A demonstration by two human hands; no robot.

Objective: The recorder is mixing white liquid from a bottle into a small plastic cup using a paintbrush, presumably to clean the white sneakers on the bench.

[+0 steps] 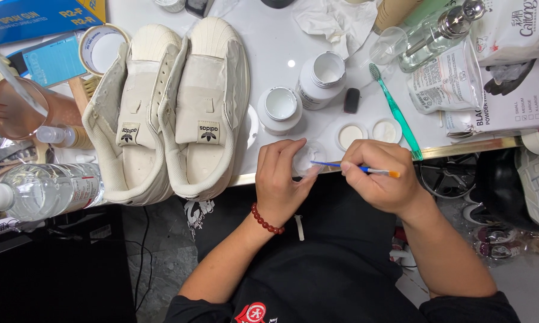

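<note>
We see the right hand [382, 182] pinching a thin blue brush [353, 168] w/ orange end, tip over a small clear cup [308, 159]. The left hand [281, 179] curls round that cup at the counter [269, 60] edge, beside cream sneakers [173, 107].

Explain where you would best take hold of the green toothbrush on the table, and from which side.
Take the toothbrush by its long bare handle, near the middle, coming from above. It lies flat and slanted, bristles at the far end; two small lids sit close on its left, so the right side is freer.
</note>
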